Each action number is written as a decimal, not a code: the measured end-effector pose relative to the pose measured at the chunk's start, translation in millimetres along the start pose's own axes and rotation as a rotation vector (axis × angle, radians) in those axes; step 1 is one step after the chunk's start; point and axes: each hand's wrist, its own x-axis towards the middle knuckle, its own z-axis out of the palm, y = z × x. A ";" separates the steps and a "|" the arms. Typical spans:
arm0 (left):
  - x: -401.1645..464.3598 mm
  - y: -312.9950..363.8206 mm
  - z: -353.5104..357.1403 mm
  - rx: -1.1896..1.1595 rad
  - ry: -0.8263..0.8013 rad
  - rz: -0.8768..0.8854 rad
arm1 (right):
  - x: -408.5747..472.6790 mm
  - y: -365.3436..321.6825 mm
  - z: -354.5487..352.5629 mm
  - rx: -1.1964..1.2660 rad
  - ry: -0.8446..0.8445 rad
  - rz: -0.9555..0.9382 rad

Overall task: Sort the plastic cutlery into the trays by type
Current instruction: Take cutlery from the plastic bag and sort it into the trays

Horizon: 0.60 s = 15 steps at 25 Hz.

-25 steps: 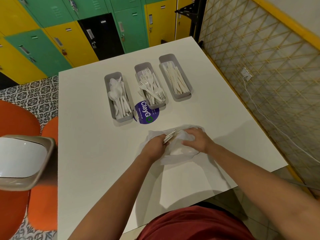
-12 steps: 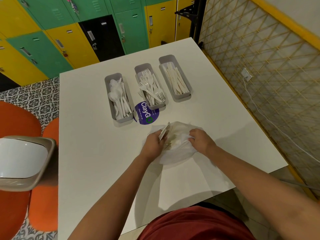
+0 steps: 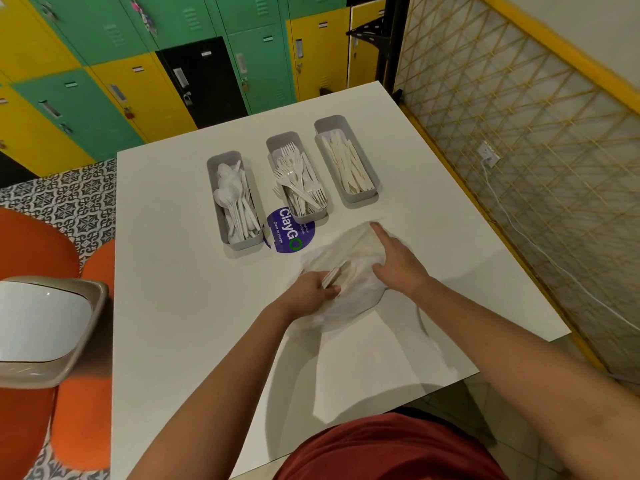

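Bundle of plastic cutlery (image 3: pixel 333 276) clamped in the grip of the left hand (image 3: pixel 311 295), fingers curled shut around the near end, far end projecting up and away toward the trays. Long axis of the bundle diagonal, from lower left to upper right, tilted off the counter (image 3: pixel 180 306). Type of the pieces in the bundle not discernible. Bundle positioned at the left edge of a thin white plastic bag (image 3: pixel 349 268) lying crumpled on the counter, near the middle.

Right hand (image 3: pixel 398 261) laid flat on the bag, fingers spread and extended, index finger pointing away toward the far side; nothing pinched, palm pressing the bag down just beside the bundle.

Beyond the bag, three grey trays side by side, long axes running away from the person: spoon tray (image 3: pixel 232 199) on the left, fork tray (image 3: pixel 297 178) in the middle, knife tray (image 3: pixel 346 161) on the right. Contents aligned roughly lengthwise in each tray. Round purple sticker (image 3: pixel 290 233) on the counter between bag and trays, partly under the near end of the fork tray.

Bin with white swing lid (image 3: pixel 41 323) beside the left edge of the counter.
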 end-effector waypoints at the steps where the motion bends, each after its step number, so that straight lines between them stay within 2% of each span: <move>1: -0.4 -0.9 0.0 0.028 -0.032 0.002 | 0.7 -0.2 -2.2 0.010 -0.002 0.019; 3: -1.4 0.1 -0.3 0.015 -0.027 -0.001 | 0.5 0.8 -5.4 -0.002 -0.021 0.075; 4: -3.0 3.5 -1.5 -0.063 0.014 -0.013 | -0.1 -0.1 -6.3 -0.041 -0.010 0.097; 6: -2.3 8.9 -5.4 -0.353 0.152 -0.060 | -2.1 -9.0 -8.8 -0.169 0.154 0.075; 8: 5.4 9.8 -12.6 -0.696 0.314 -0.136 | -4.2 -24.1 -12.3 -0.308 0.353 -0.048; 10: 12.3 13.2 -21.9 -1.053 0.408 -0.154 | -5.0 -43.5 -15.6 -0.261 0.425 -0.177; 11: 15.1 16.4 -26.3 -1.219 0.425 -0.140 | -6.1 -54.3 -17.2 -0.135 0.385 -0.216; 13: 18.0 22.3 -35.7 -1.447 0.430 -0.105 | -8.8 -74.3 -18.3 0.183 0.157 -0.216; 15: 17.8 26.9 -42.3 -1.521 0.397 -0.084 | -14.0 -90.4 -16.4 0.354 -0.101 -0.174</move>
